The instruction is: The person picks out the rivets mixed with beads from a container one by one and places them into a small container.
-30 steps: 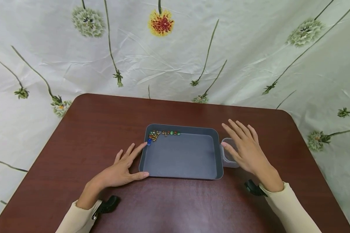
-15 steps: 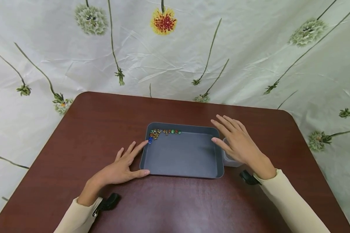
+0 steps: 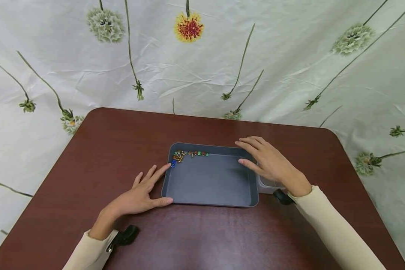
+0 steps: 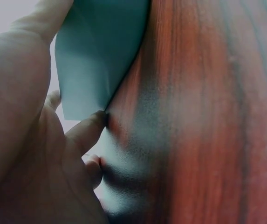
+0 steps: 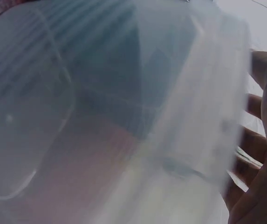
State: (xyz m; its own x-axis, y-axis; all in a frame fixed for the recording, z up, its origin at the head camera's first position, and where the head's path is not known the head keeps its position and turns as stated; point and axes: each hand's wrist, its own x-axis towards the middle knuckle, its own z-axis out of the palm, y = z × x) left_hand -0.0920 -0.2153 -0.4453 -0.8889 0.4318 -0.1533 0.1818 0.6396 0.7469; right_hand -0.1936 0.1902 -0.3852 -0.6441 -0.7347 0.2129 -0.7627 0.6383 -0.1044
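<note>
A shallow grey tray [image 3: 210,183] lies on the table. In its far left corner is a cluster of small shiny gold, red and green pieces [image 3: 179,156], with blue ones [image 3: 173,163] on the near side. A short row of red and green pieces [image 3: 199,153] runs along the far wall. My left hand [image 3: 138,195] is spread at the tray's left side, index fingertip and thumb at the rim. Over the tray's right edge hovers my right hand [image 3: 268,159], fingers loosely bent and holding nothing. Beneath it, a clear plastic container [image 5: 100,93] is partly hidden in the head view.
The dark red-brown table [image 3: 202,236] extends around the tray. A white cloth with flower prints [image 3: 202,67] hangs behind its far edge. Each wrist wears a small black device, the left one [image 3: 127,235] close to the tabletop.
My right hand has moved left, from above the clear container to over the tray's right edge. The left hand stays at the rim, and the small pieces keep their places.
</note>
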